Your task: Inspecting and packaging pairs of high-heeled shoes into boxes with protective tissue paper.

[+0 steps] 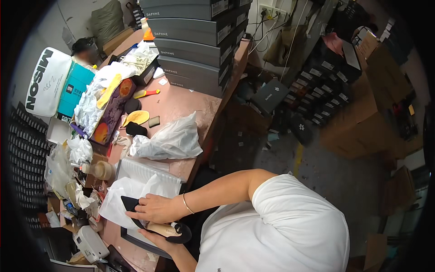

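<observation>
Right hand (156, 207): fingers curled and spread over the black upper of a shoe (168, 230), pressing down on it from above; thumb side hidden, so the grip is partly out of sight.
Left hand (156, 239): palm up under the shoe, cupping its sole; only the edge of the hand shows, fingers closed against the underside.
Shoe: black flat with a tan insole, held between both hands just above the near edge of the table (181, 104), over an open shoe box (136, 235).
Handling, judged: light; the upper is soft and will crease, the sole stiffer. Best held at the sole and heel, as now; smooth lining may slip.
White paper (129, 195): crumpled wrapping, touching the right hand's fingers, lying in the box.
Notebook (145, 171): just beyond the paper.
Plastic bag (170, 138): loose, mid-table, well apart from the hands.
Yellow insoles (136, 118): farther out, near a patterned box (113, 113).
Grey box stack (199, 45): at the far end of the table.
</observation>
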{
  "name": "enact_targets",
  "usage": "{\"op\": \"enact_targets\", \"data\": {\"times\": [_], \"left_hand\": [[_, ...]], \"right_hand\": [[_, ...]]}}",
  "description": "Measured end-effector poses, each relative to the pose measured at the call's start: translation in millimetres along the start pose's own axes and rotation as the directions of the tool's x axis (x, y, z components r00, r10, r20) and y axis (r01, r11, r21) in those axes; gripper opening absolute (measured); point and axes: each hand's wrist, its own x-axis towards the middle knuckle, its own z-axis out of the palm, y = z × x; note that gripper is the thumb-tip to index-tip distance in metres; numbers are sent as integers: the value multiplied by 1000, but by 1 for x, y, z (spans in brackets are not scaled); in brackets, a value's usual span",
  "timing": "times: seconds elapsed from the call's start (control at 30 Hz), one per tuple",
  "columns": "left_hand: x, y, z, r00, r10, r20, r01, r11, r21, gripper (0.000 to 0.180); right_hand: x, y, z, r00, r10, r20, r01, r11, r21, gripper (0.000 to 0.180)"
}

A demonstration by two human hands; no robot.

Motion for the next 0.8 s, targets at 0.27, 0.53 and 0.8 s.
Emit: {"op": "enact_targets", "data": {"times": [0.27, 0.53, 0.8], "left_hand": [[-5, 13, -12, 989, -74, -128, 78, 997, 26, 74], [17, 19, -77, 851, -125, 511, 156, 988, -17, 77], [14, 10, -39, 995, -58, -77, 59, 998, 13, 65]], "right_hand": [[15, -9, -33, 931, 8, 365, -167, 899, 405, 79], [25, -2, -10, 899, 81, 431, -285, 854, 434, 74], [21, -6, 26, 995, 61, -83, -42, 976, 212, 54]]}}
